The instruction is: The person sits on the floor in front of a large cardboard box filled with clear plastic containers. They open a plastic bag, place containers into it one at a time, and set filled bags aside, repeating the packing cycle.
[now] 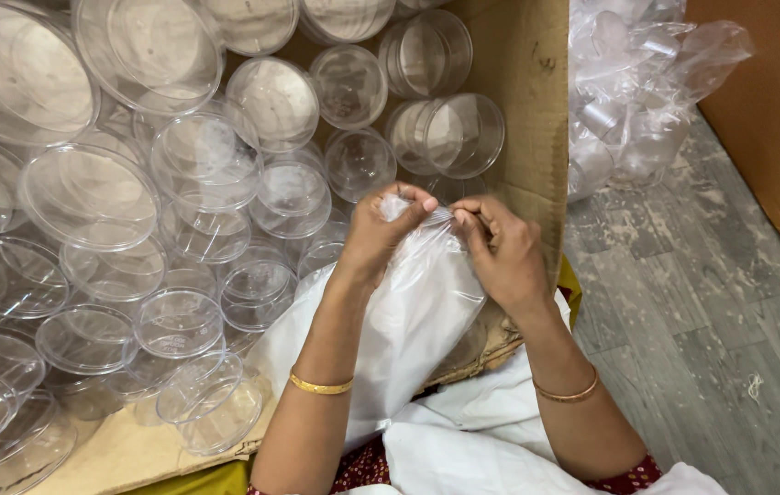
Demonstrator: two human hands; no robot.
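Note:
My left hand (381, 229) and my right hand (500, 252) both pinch the top edge of a thin clear plastic bag (413, 316), pulling it between the fingertips. The bag hangs down between my forearms over white cloth (472, 431) on my lap. A gold bangle sits on each wrist. Just beyond my hands lies an open cardboard box (523, 101) filled with several clear round plastic containers (206, 156) and lids.
A large clear bag of small clear plastic pieces (633, 82) rests on the grey wood-look floor (711, 321) to the right of the box. Another brown carton (775, 110) stands at the far right. Loose containers spill over the box's lowered near flap (133, 454).

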